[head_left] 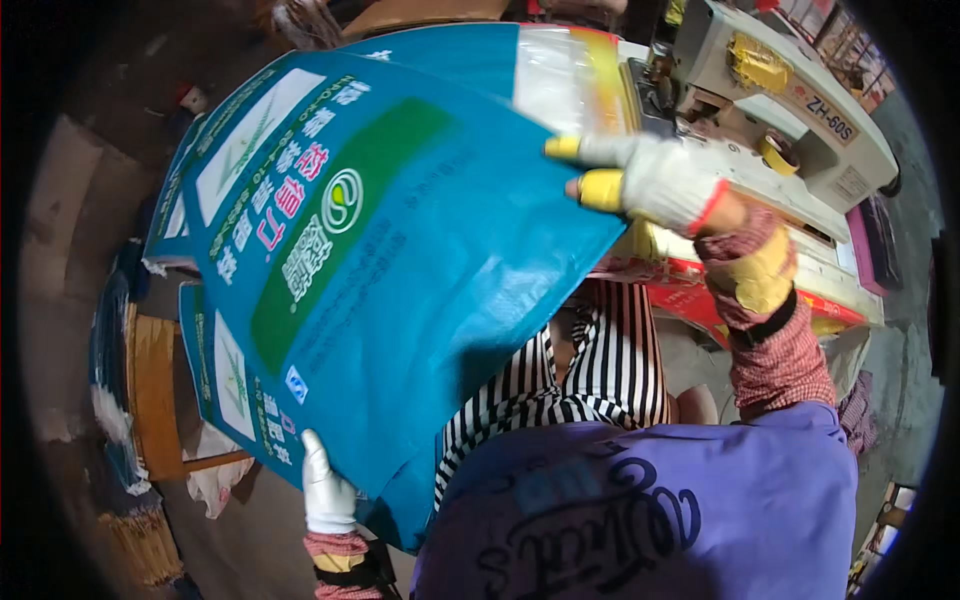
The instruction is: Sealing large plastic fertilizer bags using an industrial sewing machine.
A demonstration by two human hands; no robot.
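Observation:
A large teal printed woven-plastic sack (470,240) lies across my lap and reaches away to the left. My left hand (328,495), in a white glove, has its thumb on the sack's near lower edge; its other fingers are hidden, and it appears to grip that edge. At the sack's right corner is my right hand (655,178), gloved in white with yellow tape on the fingers. Its fingers stretch apart over the sack's edge, and the glove is slightly blurred. Similar teal sacks (440,55) lie beyond and beneath this one.
To the right stands a cream sewing machine (800,110) on a worktable, with a tape roll (778,154) by its arm. Red and yellow sheeting (690,285) covers the table's front. A wooden stool or frame (157,390) stands at left, and a purple bin (873,245) at far right.

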